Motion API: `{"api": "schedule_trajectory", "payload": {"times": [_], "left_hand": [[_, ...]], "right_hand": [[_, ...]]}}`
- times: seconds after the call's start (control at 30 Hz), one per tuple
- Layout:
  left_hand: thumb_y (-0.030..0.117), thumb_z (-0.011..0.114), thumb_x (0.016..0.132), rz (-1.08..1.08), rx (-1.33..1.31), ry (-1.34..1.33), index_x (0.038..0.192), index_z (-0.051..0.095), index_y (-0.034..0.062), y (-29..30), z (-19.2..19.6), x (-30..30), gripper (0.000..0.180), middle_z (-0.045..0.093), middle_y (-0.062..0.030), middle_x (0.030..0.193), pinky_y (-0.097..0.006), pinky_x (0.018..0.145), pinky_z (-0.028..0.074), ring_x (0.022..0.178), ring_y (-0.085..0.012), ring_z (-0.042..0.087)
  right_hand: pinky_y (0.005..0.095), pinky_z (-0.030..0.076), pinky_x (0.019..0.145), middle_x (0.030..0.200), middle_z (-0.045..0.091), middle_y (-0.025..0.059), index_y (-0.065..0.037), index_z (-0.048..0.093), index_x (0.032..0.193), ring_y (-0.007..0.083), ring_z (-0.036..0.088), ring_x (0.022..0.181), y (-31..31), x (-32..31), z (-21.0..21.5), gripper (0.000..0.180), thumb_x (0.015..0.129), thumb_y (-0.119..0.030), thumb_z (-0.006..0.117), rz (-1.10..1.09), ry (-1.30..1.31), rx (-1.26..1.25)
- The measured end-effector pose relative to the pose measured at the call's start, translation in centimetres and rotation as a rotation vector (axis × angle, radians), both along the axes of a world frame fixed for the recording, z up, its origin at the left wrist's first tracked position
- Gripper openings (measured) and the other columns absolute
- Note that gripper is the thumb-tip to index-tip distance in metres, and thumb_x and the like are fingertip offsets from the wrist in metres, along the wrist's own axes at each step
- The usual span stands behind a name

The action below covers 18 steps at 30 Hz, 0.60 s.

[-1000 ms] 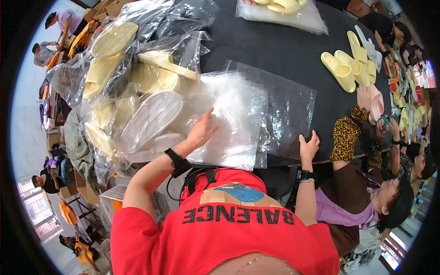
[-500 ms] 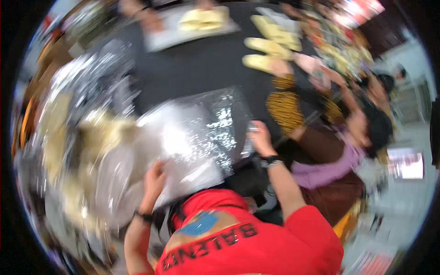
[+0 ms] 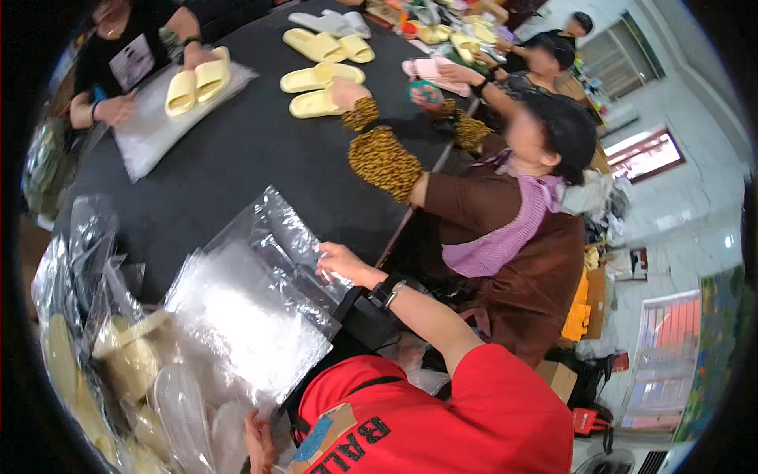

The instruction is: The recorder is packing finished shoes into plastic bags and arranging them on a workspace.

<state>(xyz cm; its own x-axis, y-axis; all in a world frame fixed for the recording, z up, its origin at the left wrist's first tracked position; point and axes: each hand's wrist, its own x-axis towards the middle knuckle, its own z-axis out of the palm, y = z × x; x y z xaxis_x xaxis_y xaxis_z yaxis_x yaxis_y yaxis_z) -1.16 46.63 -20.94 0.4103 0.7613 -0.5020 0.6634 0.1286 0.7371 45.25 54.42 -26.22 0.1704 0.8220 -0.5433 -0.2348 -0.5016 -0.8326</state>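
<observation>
The stack of clear plastic bags (image 3: pixel 245 332) lay flat at the near edge of the black tabletop (image 3: pixel 229 154), toward 8 o'clock from the middle of the view, with one looser bag (image 3: pixel 272 221) jutting out toward 1 o'clock. The film looked thin, light and limp; its glossy glare suggested a slippery surface, likely to cling layer to layer and crease rather than break. A pinch at a free edge or corner, thumb on one face and fingertips on the other, would seem the surest hold.

The right hand (image 3: pixel 343 265), at the stack's 2 o'clock, had its fingers bent nearly closed around the looser bag's edge. The left hand (image 3: pixel 258 444), at 6 o'clock, was loosely curled beside the near corner; whether it gripped anything could not be told.

At the stack's 8 o'clock, clear bags held slippers: a white one (image 3: pixel 181 415) just beside the stack and yellow ones (image 3: pixel 130 367) beyond it, all crowded together. At 11 o'clock, a pair of yellow slippers (image 3: pixel 181 93) rested on top of another pile of clear bags (image 3: pixel 142 150), not inside them, between a co-worker's hands.
</observation>
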Motion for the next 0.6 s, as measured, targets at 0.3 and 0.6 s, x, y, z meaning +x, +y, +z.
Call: {"api": "schedule_trajectory", "payload": {"times": [0.3,0.6], "left_hand": [[0.003,0.046,0.071,-0.086,0.608,0.533,0.125,0.042,0.0081,1.5,-2.4,-1.5,0.054,0.044,-0.0162,0.121,-0.047,0.093,0.028,0.114,-0.0327,0.038],[0.013,0.046,0.082,0.071,0.751,0.827,0.127,0.041,0.0119,4.0,-2.0,-2.1,0.045,0.044,-0.0115,0.124,-0.048,0.095,0.024,0.116,-0.0321,0.037]], "right_hand": [[0.0342,0.046,0.082,0.104,0.054,0.0057,-0.004,0.048,0.116,0.0176,0.055,0.099,1.5,-0.6,5.7,0.031,0.085,-0.01,0.049,-0.021,0.098,0.05],[0.0483,0.042,0.089,0.088,0.059,0.0041,-0.005,0.047,0.118,0.0288,0.052,0.107,5.7,-2.5,10.3,0.035,0.083,-0.002,0.045,0.137,0.567,0.319]]}}
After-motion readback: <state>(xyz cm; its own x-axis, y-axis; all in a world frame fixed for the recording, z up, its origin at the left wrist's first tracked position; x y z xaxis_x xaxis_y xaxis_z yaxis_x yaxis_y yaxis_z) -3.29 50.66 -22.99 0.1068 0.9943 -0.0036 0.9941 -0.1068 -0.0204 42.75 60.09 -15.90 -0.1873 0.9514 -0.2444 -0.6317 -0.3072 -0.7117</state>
